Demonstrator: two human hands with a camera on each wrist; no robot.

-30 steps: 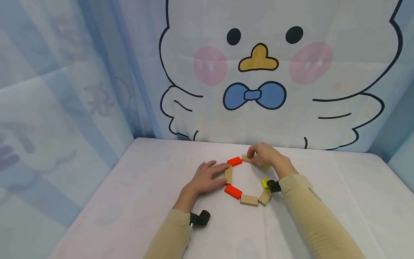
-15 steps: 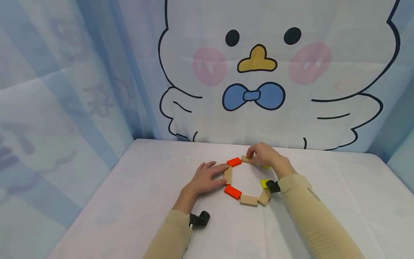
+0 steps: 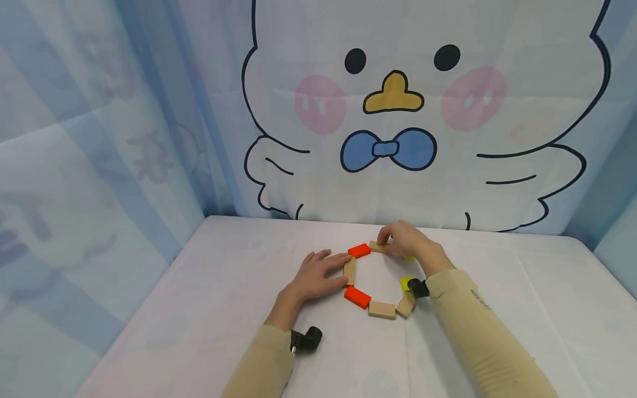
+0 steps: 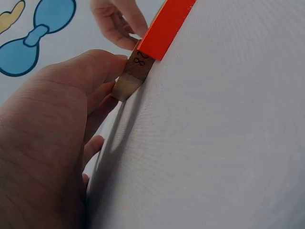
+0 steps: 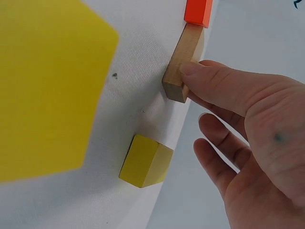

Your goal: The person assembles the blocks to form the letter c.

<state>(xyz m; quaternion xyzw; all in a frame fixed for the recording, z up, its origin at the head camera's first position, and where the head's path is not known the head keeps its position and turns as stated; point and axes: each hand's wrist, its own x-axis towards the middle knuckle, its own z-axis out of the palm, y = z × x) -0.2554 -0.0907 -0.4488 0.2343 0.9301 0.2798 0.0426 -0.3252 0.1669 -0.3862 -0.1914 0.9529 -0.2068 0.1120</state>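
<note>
Wooden and painted blocks lie on the table in a rough ring. At its left side my left hand [image 3: 316, 276] holds a plain wooden block [image 3: 350, 272], index finger by the far end and thumb by the near end; the left wrist view shows a dark number on the block [image 4: 138, 64]. My right hand [image 3: 405, 240] pinches another plain wooden block [image 3: 376, 247] at the back of the ring, its thumb on the near face in the right wrist view. That block's far end meets a red block [image 5: 197, 12]. A yellow block [image 5: 143, 162] stands beside the right hand.
A red block [image 3: 357, 297], a wooden block [image 3: 382, 310], a slanted wooden block [image 3: 405, 304] and a yellow block [image 3: 405, 283] form the front and right of the ring. The white-covered table [image 3: 224, 309] ends at a cartoon-printed curtain [image 3: 398, 193].
The whole head view has shifted slightly. Both hands stay at the same two wooden blocks, and the ring keeps its shape.
</note>
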